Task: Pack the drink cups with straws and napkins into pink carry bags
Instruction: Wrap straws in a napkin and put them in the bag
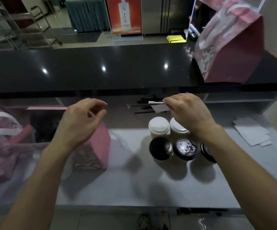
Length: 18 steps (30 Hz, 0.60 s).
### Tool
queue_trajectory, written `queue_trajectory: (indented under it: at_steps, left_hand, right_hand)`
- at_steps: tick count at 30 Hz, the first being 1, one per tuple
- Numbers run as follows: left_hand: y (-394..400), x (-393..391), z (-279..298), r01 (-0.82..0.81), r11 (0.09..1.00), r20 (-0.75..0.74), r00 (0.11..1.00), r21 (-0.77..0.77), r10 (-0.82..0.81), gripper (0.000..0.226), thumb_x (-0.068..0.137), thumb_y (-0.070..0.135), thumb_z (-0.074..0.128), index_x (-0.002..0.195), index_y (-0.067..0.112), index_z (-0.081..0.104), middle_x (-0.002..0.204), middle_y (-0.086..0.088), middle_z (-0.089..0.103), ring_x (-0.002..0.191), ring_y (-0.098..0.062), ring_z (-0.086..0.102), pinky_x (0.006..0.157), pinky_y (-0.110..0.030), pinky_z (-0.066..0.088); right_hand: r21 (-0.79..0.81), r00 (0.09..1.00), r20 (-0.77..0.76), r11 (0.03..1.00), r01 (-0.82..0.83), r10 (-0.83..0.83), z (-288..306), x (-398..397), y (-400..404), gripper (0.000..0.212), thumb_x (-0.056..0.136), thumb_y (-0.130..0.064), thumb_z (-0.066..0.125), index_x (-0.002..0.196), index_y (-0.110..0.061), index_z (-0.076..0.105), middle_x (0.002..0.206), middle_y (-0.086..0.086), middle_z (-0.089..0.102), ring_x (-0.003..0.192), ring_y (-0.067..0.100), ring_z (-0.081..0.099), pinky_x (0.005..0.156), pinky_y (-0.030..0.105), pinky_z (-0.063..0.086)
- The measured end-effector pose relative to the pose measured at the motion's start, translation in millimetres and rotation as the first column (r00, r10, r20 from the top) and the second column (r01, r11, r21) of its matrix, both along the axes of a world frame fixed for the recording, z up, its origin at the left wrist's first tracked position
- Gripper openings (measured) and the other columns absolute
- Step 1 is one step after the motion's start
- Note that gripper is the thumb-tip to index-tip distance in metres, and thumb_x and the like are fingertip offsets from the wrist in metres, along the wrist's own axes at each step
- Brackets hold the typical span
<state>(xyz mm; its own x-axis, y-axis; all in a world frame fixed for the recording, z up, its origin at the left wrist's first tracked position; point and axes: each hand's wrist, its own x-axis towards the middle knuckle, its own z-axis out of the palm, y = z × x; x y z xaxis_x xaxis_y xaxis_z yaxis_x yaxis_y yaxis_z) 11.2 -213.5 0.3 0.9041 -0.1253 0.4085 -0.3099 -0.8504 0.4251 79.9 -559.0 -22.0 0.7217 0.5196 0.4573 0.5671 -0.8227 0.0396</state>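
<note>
Several lidded drink cups stand in a cluster on the grey counter: two with white lids (159, 126) at the back, three with black lids (161, 147) in front. My right hand (188, 112) hovers over them and pinches a folded white napkin (156, 102). Black straws (142, 105) and another napkin lie just behind the cups. An open pink carry bag (99, 146) stands left of the cups. My left hand (83, 120) hangs above its opening with loosely curled fingers, holding nothing.
A second pink bag (0, 146) with white handles sits at the far left. A third pink bag (230, 52) stands on the raised black counter (101, 68) at the right. White paper sheets (250, 133) lie on the grey counter (134, 185) to the right.
</note>
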Motion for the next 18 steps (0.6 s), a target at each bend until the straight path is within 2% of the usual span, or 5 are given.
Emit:
queue_trajectory:
  at_steps: [2, 5, 12, 16, 18]
  left_hand:
    - [29, -10, 1, -0.053, 0.998, 0.011, 0.999, 0.017, 0.053, 0.023, 0.101, 0.022, 0.073, 0.124, 0.022, 0.076, 0.107, 0.007, 0.074, 0.092, -0.012, 0.07, 0.087, -0.035, 0.059]
    - [66, -30, -2, -0.141, 0.987, 0.036, 0.99, 0.08, 0.138, 0.02, 0.101, 0.018, 0.074, 0.12, 0.023, 0.076, 0.107, 0.004, 0.075, 0.093, -0.021, 0.07, 0.086, -0.039, 0.058]
    - [140, -55, -3, -0.168, 0.972, -0.022, 0.985, 0.162, 0.174, 0.016, 0.102, 0.016, 0.07, 0.114, 0.024, 0.076, 0.107, 0.006, 0.075, 0.095, -0.019, 0.07, 0.088, -0.045, 0.059]
    - [182, -36, -5, -0.14, 0.969, -0.073, 0.985, 0.204, 0.157, 0.016, 0.099, 0.018, 0.076, 0.114, 0.023, 0.079, 0.104, 0.008, 0.077, 0.1, -0.024, 0.071, 0.096, -0.051, 0.054]
    - [201, -20, -5, -0.085, 0.964, -0.099, 0.989, 0.252, 0.113, 0.023, 0.092, 0.028, 0.085, 0.114, 0.028, 0.079, 0.097, 0.02, 0.069, 0.105, -0.024, 0.066, 0.1, -0.046, 0.043]
  right_hand:
    - [-0.007, 1.0, -0.015, 1.0, -0.011, 0.01, 4, -5, 20, 0.044, 0.094, 0.008, 0.066, 0.134, -0.009, 0.074, 0.099, 0.013, 0.078, 0.086, 0.042, 0.071, 0.075, 0.051, 0.055]
    - [0.052, 0.989, 0.022, 0.988, -0.145, 0.144, 4, -16, 54, 0.055, 0.081, 0.017, 0.073, 0.13, -0.007, 0.077, 0.089, 0.012, 0.074, 0.071, 0.04, 0.067, 0.062, 0.045, 0.053]
    - [0.261, 0.95, 0.102, 0.913, -0.313, 0.296, 10, -43, 135, 0.032, 0.098, 0.007, 0.072, 0.127, -0.006, 0.078, 0.11, 0.013, 0.077, 0.085, 0.039, 0.073, 0.072, 0.051, 0.06]
    - [0.425, 0.942, 0.111, 0.842, -0.332, 0.316, 29, -50, 185, 0.023, 0.108, -0.008, 0.068, 0.128, -0.008, 0.078, 0.117, 0.008, 0.074, 0.091, 0.028, 0.072, 0.072, 0.043, 0.061]
    - [0.521, 0.952, 0.075, 0.802, -0.292, 0.297, 38, -47, 211, 0.023, 0.105, -0.01, 0.07, 0.127, -0.009, 0.077, 0.115, 0.006, 0.076, 0.097, 0.022, 0.072, 0.078, 0.034, 0.06]
